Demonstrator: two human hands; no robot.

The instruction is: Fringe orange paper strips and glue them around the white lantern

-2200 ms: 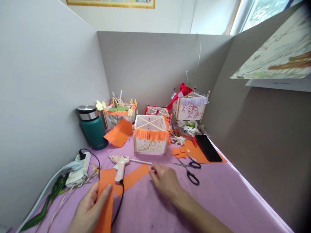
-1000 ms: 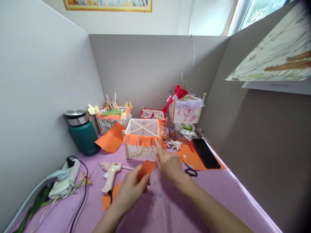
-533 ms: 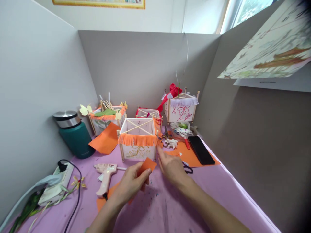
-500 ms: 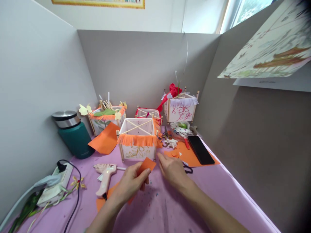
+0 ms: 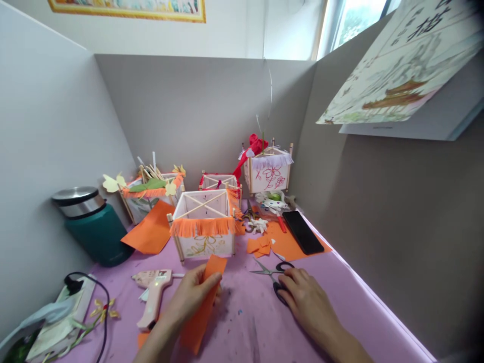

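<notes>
Left hand (image 5: pixel 195 290): pinches the orange paper strip (image 5: pixel 200 320) over the counter (image 5: pixel 234 339); probably light, easily creased, best held by its edges.
Right hand (image 5: pixel 308 296): apart from the left, touching the scissors (image 5: pixel 273 273) lying on the counter; grip unclear.
Loops (image 5: pixel 278 291): likely rigid, the safest hold.

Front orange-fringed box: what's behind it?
A red-edged box: its upper part shows above the back edge of the front orange-fringed box. Most of its lower part is covered; anything between them can't be seen.
</notes>
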